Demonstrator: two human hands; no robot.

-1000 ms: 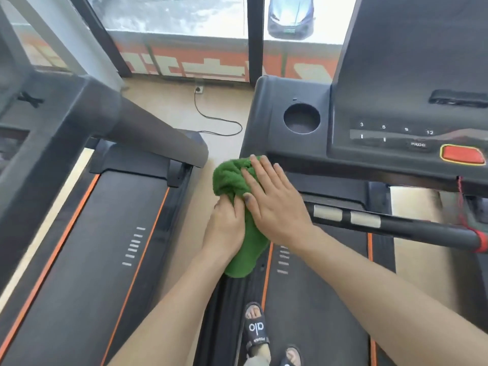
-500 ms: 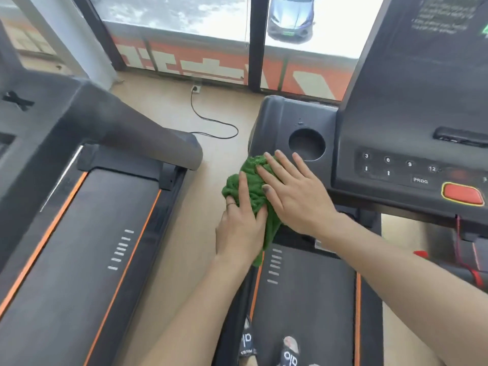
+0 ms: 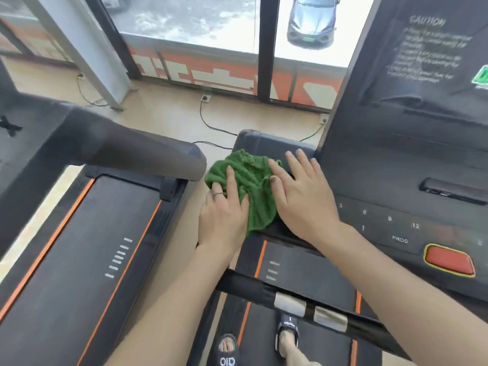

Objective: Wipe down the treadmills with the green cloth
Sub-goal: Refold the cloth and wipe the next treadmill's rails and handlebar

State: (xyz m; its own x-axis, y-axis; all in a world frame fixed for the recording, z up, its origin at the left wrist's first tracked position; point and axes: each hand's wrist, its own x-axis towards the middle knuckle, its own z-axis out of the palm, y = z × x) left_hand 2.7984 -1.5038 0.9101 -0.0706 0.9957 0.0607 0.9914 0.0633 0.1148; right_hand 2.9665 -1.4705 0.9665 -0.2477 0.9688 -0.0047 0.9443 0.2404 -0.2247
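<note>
nearest in view, two sandalled feet (image 3: 287,331) stand on the belt of the right treadmill (image 3: 303,262), behind its handlebar (image 3: 303,305). just beyond, both hands press the green cloth (image 3: 248,186) onto the left corner of that treadmill's console (image 3: 390,180). the left hand (image 3: 224,215) lies on the cloth's left side, fingers straight and close together; the right hand (image 3: 301,196) lies flat, fingers straight and slightly spread, thumb on the cloth and fingertips on the black panel. judging by this, the console wipe is in hand; next the cloth should sweep right toward the buttons, avoiding the red stop button (image 3: 449,260). the cloth looks bunched, thick and looped like towelling. the left treadmill (image 3: 79,247) appears untouched at this moment.
</note>
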